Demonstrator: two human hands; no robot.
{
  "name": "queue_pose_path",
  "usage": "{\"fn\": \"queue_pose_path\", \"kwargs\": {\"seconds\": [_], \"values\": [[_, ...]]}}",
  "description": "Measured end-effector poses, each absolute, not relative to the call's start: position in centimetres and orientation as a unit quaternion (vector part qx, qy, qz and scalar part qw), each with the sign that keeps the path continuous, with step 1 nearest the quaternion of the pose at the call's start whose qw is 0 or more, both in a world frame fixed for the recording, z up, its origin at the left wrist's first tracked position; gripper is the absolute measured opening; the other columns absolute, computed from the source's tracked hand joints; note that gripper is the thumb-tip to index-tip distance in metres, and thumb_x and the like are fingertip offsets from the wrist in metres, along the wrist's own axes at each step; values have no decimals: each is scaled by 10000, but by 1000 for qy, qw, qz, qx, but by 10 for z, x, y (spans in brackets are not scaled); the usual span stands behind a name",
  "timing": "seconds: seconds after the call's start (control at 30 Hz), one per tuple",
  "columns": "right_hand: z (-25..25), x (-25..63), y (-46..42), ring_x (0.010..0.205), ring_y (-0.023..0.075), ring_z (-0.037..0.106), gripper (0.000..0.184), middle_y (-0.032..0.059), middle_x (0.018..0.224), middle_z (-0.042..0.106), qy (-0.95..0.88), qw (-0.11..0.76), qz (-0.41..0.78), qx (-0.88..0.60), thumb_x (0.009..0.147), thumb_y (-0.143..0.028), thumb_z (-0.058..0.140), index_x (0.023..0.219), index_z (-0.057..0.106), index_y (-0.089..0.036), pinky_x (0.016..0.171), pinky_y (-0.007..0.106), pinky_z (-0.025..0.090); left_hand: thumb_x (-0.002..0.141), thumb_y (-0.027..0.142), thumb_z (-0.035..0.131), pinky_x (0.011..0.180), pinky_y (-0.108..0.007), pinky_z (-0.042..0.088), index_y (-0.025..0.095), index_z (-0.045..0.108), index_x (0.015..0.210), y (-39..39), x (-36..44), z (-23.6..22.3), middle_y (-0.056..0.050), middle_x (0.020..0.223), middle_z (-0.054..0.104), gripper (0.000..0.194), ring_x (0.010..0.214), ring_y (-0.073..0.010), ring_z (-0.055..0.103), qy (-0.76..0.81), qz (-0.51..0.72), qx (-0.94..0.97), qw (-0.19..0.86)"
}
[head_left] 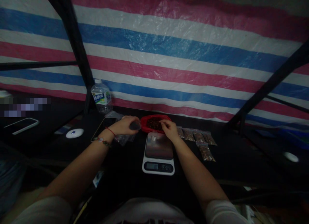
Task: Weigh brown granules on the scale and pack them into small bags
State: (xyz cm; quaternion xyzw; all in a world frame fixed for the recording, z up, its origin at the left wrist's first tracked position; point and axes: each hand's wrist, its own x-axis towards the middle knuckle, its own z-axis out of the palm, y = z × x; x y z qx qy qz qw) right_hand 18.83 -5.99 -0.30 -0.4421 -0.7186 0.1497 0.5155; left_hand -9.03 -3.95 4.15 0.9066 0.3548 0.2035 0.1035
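Note:
My left hand (125, 125) is curled round a small clear plastic cup (135, 125), held tilted just left of a red bag (144, 123). The bag lies open, with dark brown bits (154, 122) heaped inside. At its right side my right hand (169, 129) has its fingertips pinched together over the bits; what they hold is too small to make out. Directly below stands a white kitchen scale (158, 166) with a dark plate and a lit display. A small clear piece of plastic (154, 138) rests on the plate's far edge. Clear plastic bags (123, 138) lie under my left hand.
Several small filled packets (198, 136) lie right of the scale, one (206, 152) nearer me. A water bottle (101, 97) and a phone (102, 127) are on the left. White round devices (74, 133) sit to both sides. Dark frame posts (80, 47) stand before a striped sheet (173, 50).

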Motion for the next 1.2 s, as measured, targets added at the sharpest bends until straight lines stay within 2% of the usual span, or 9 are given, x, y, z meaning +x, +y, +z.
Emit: {"fn": "queue_pose_path", "kwargs": {"seconds": [0.2, 0.33, 0.43, 0.53, 0.6, 0.7, 0.9, 1.03, 1.2], "values": [[-2, 186, -60, 791, 177, 640, 231, 50, 859, 710, -718, 515, 170, -437, 827, -322, 511, 883, 699, -199, 749, 298, 492, 664, 405, 649, 942, -377, 375, 181, 579, 1135, -33, -76, 45, -90, 1109, 637, 526, 1040, -267, 568, 347, 264, 899, 42], [-1, 187, -57, 573, 138, 570, 348, 32, 730, 670, -672, 537, 285, -422, 833, -474, 497, 914, 676, -187, 542, 254, 459, 652, 411, 653, 985, -437, 320, 171, 567, 1172, -32, -48, 67, -97, 1106, 620, 578, 1058, -286, 536, 302, 320, 898, -23], [-1, 189, -54, 469, 107, 486, 405, 15, 681, 643, -648, 545, 347, -403, 812, -548, 500, 868, 668, -184, 450, 233, 392, 659, 376, 649, 996, -445, 300, 182, 584, 1162, -32, -19, 75, -92, 1087, 626, 544, 1064, -281, 518, 245, 300, 921, -41], [-3, 191, -52, 461, 102, 466, 375, -6, 581, 592, -652, 533, 341, -418, 781, -540, 558, 724, 652, -181, 444, 225, 372, 703, 366, 628, 997, -456, 293, 221, 605, 1159, -31, 1, 72, -80, 1063, 638, 480, 1049, -271, 511, 204, 275, 938, -51], [-5, 193, -49, 451, 101, 455, 368, -21, 511, 540, -650, 531, 329, -431, 776, -520, 574, 658, 639, -177, 438, 220, 357, 730, 372, 624, 1012, -473, 273, 256, 601, 1182, -28, 5, 65, -79, 1154, 611, 468, 1112, -284, 475, 204, 294, 931, -70], [-8, 195, -45, 435, 97, 452, 341, -27, 498, 533, -619, 554, 347, -435, 776, -489, 579, 707, 667, -168, 425, 215, 343, 742, 389, 640, 1022, -504, 251, 310, 614, 1171, -24, 1, 48, -66, 1336, 499, 436, 1238, -324, 369, 255, 357, 891, -113], [-8, 192, -45, 516, 114, 529, 273, -2, 598, 608, -555, 611, 322, -464, 740, -447, 619, 716, 625, -176, 503, 222, 421, 768, 396, 637, 1019, -541, 251, 321, 678, 1061, -25, -6, 20, -45, 1418, 411, 305, 1333, -368, 235, 299, 410, 850, -137], [-5, 184, -51, 581, 137, 562, 252, -1, 620, 619, -600, 597, 282, -452, 740, -429, 619, 672, 615, -186, 588, 253, 465, 779, 419, 634, 982, -497, 326, 298, 693, 1023, -28, -3, 17, -69, 1294, 532, 279, 1215, -314, 404, 282, 401, 865, -109], [-5, 178, -57, 615, 161, 596, 210, 12, 661, 654, -636, 571, 252, -454, 740, -400, 635, 685, 649, -197, 620, 279, 484, 840, 391, 577, 843, -371, 442, 220, 702, 926, -27, -1, 16, -77, 940, 668, 229, 900, -198, 573, 238, 402, 881, -70]]}}
